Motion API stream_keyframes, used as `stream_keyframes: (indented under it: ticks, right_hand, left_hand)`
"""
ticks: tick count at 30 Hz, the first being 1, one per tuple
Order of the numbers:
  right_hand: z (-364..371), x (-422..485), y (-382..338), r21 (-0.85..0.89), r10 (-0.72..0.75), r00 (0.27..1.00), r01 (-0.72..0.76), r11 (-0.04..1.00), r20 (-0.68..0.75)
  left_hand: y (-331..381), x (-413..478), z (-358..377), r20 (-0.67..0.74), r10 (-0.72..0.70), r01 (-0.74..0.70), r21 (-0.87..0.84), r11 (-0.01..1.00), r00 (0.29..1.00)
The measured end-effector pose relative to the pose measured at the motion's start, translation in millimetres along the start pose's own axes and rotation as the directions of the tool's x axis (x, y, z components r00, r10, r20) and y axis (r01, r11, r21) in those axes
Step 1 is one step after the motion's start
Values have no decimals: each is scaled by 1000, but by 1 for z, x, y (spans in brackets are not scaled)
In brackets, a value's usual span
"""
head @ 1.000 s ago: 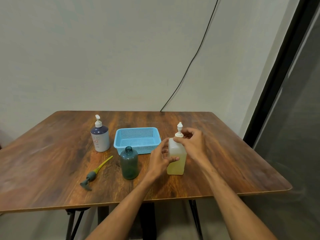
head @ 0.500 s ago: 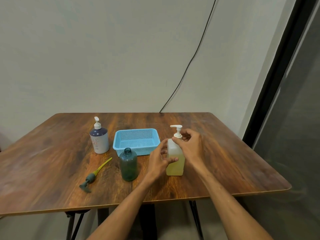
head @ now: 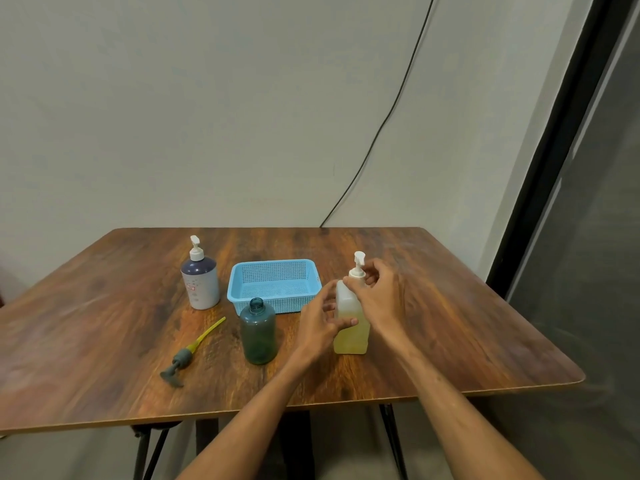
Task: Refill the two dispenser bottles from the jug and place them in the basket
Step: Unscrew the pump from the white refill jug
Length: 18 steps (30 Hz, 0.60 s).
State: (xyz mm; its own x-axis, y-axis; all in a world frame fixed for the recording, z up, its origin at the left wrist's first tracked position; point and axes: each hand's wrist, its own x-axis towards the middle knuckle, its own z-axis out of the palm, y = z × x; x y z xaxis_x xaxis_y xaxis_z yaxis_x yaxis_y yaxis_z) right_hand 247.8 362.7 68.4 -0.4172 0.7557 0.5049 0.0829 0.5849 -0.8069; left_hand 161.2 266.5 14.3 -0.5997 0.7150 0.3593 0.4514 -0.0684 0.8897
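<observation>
A translucent bottle of yellow liquid (head: 350,336) with a white pump head stands right of centre on the table. My left hand (head: 322,323) grips its body from the left. My right hand (head: 379,296) is closed around the collar of its pump. A dark teal bottle (head: 258,332) stands open, without a pump, just left of my left hand. Its grey pump with a yellow tube (head: 188,351) lies flat on the table further left. A white and navy pump bottle (head: 200,277) stands at the back left. The blue basket (head: 275,285) behind the teal bottle holds nothing.
The wooden table (head: 450,334) has rounded corners; its front edge is near me and its right edge lies close to a dark door frame (head: 554,168). A black cable (head: 381,133) runs down the wall behind.
The white pump head on the yellow bottle has turned under my right hand, its nozzle swinging from sideways to pointing away. Both hands stay on the bottle.
</observation>
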Motion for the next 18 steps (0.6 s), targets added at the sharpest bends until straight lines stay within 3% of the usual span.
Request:
stream_keyframes:
  ticks: [6,8,14,18]
  right_hand:
    - [-17,12,1,161,52,963,-97,982,263]
    - [-19,13,0,199,57,955,-118,973,291]
    - [-1,1,0,160,110,993,-116,980,41]
    - [-9,0,-8,180,108,992,-117,977,58]
  left_hand:
    - [-1,0,0,-3,-1,1,20,1000,1000]
    - [-1,0,0,-5,-6,6,13,1000,1000]
    - [-2,0,1,-2,-20,20,4,1000,1000]
    - [-2,1,1,-3,-10,10,25,1000,1000]
